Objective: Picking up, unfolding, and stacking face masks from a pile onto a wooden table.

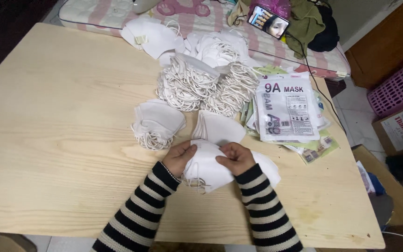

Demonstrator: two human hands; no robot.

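Striped sleeves, black and white, reach in from the bottom edge toward the middle of a pale wooden table [47, 140]. Both hands meet over a white face mask [206, 168] that lies on the wood just in front of the person. Left hand [179, 157] pinches the mask's left edge with curled fingers, and right hand [235, 157] pinches its upper right edge the same way, thumb on top. Thin ear loops trail from the mask's lower edge onto the table.

Just beyond the hands sits a small fanned stack of folded masks [218, 128], and to its left another bundle of masks [157, 123] with its loops hanging loose. Farther back rises a big heap of masks [201, 79], a tangle of white loops. To the right of the heap lies a pile of flat printed packets [285, 109], white on top with greenish ones underneath.

Past the far edge of the table, a phone [268, 21] with a lit screen rests on a pink and white cloth. A pink plastic basket [397, 88] stands on the floor at the right.
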